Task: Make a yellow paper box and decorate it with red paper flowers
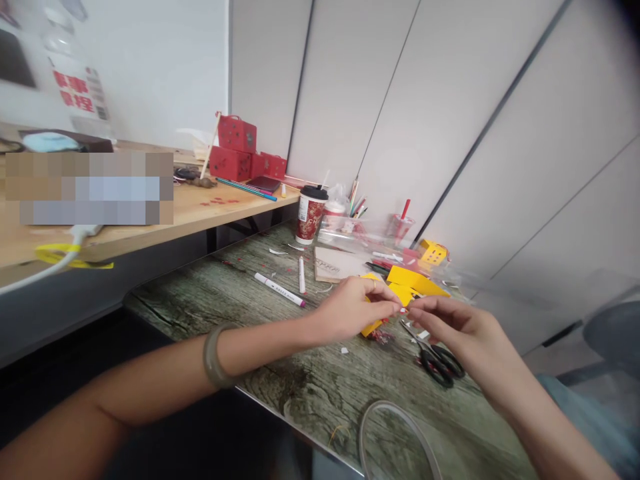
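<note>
My left hand (357,307) and my right hand (463,327) meet above the table, thumb and fingertips pinched on each. Between the fingertips shows a tiny white and red bit (403,311), too small to name. Yellow folded card (417,283) lies just behind the fingers. Partly hidden under my left hand is another yellow piece (371,328), with a red and white tassel (381,337) beside it. Black-handled scissors (437,367) rest on the table, close to my right hand and below it.
Small white scraps (345,350) and a white marker (279,289) lie on the wood-grain table (280,367). Behind stand a red lidded cup (310,215) and a yellow box (433,253). A grey ring (397,427) lies near the front edge. Red boxes (235,147) are stacked on the wooden desk.
</note>
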A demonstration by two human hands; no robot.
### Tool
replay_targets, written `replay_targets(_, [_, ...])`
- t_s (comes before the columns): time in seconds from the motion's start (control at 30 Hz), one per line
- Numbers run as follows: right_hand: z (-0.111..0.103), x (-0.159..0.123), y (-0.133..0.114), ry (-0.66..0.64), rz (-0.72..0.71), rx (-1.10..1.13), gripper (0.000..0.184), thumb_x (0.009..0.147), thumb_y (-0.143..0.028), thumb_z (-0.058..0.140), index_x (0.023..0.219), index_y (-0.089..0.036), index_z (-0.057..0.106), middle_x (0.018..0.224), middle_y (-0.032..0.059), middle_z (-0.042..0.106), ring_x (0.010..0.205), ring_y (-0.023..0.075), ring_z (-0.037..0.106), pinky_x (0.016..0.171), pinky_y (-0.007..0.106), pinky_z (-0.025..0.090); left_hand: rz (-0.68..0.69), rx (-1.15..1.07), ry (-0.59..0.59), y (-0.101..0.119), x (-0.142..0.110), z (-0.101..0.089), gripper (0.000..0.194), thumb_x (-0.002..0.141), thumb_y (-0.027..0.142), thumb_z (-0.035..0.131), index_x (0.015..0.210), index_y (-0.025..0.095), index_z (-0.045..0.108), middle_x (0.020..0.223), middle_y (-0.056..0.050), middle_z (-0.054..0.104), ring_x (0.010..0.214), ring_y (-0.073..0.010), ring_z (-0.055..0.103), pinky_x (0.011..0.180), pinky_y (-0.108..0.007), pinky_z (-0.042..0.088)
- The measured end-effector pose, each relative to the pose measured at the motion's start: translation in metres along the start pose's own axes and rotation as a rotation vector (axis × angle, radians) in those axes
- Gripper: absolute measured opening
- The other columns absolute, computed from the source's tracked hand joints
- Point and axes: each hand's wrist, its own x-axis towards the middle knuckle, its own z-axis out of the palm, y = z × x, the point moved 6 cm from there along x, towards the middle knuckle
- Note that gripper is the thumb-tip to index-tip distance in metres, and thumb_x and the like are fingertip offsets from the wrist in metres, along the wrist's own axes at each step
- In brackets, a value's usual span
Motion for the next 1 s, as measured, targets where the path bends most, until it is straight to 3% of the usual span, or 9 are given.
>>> replay_targets(0.17, [0.009, -0.003, 0.010, -0.052, 0.023, 0.037, 0.024, 0.071, -0.041, 0.061, 0.073, -0.018, 0.068, 0.070, 0.0021, 0.068, 0.059, 0.0138, 0.059, 0.050, 0.023, 0.044, 0.093, 0.178, -0.015, 0.007, -0.005, 0.002, 0.016, 0.079, 0.022, 0.052, 0.083, 0.015, 0.066, 0.084, -0.003, 0.066, 0.082, -0.0155, 0.058, 0.075, -0.026, 0.041])
replay_targets(0.33, [0.013, -0.007, 0.012, -0.091, 0.038, 0.105, 0.023, 0.072, -0.041, 0.061, 0.071, -0.019, 0.069, 0.066, 0.0017, 0.068, 0.055, 0.0128, 0.058, 0.046, 0.021, 0.041, 0.248, 0.541, -0.010, 0.022, -0.010, 0.004, 0.018, 0.085, 0.024, 0.047, 0.082, 0.017, 0.063, 0.086, -0.002, 0.064, 0.085, -0.0153, 0.055, 0.077, -0.025, 0.039])
replay_targets(0.5, [0.014, -0.008, 0.013, -0.093, 0.046, 0.169, 0.021, 0.069, -0.039, 0.065, 0.071, -0.019, 0.069, 0.069, 0.0022, 0.069, 0.062, 0.0146, 0.060, 0.053, 0.023, 0.045, 0.264, 0.606, -0.010, 0.023, -0.011, 0.005, 0.017, 0.086, 0.025, 0.048, 0.080, 0.017, 0.062, 0.085, -0.002, 0.065, 0.085, -0.0149, 0.055, 0.074, -0.024, 0.039])
replay_targets(0.67, [0.013, -0.008, 0.014, -0.041, 0.073, 0.221, 0.016, 0.066, -0.036, 0.067, 0.067, -0.020, 0.070, 0.064, 0.0008, 0.068, 0.058, 0.0137, 0.059, 0.053, 0.023, 0.045, 0.330, 0.564, 0.059, 0.025, -0.014, 0.004, 0.012, 0.083, 0.025, 0.053, 0.087, 0.016, 0.061, 0.088, -0.002, 0.065, 0.085, -0.0145, 0.056, 0.076, -0.025, 0.040])
replay_targets(0.8, [0.008, -0.007, 0.016, 0.060, 0.092, 0.262, 0.014, 0.064, -0.034, 0.068, 0.066, -0.021, 0.070, 0.065, 0.0005, 0.068, 0.060, 0.0133, 0.059, 0.053, 0.022, 0.045, 0.522, 0.647, 0.185, 0.035, -0.024, 0.001, 0.017, 0.085, 0.024, 0.051, 0.092, 0.014, 0.062, 0.092, -0.006, 0.063, 0.090, -0.0162, 0.054, 0.079, -0.027, 0.041])
replay_targets(0.9, [0.006, -0.008, 0.017, 0.110, 0.087, 0.278, 0.015, 0.063, -0.035, 0.069, 0.065, -0.021, 0.071, 0.062, 0.0004, 0.067, 0.058, 0.0132, 0.058, 0.053, 0.023, 0.045, 0.657, 0.784, 0.177, 0.039, -0.031, 0.006, 0.025, 0.089, 0.026, 0.043, 0.092, 0.015, 0.065, 0.093, -0.007, 0.063, 0.091, -0.0173, 0.051, 0.079, -0.028, 0.042])
replay_targets(1.0, [0.006, -0.009, 0.016, 0.142, 0.065, 0.282, 0.014, 0.062, -0.036, 0.070, 0.064, -0.021, 0.071, 0.058, -0.0006, 0.065, 0.057, 0.0129, 0.058, 0.055, 0.023, 0.046, 0.702, 0.834, 0.173, 0.038, -0.034, 0.007, 0.026, 0.089, 0.027, 0.043, 0.096, 0.016, 0.066, 0.094, -0.006, 0.064, 0.091, -0.0176, 0.049, 0.076, -0.028, 0.044])
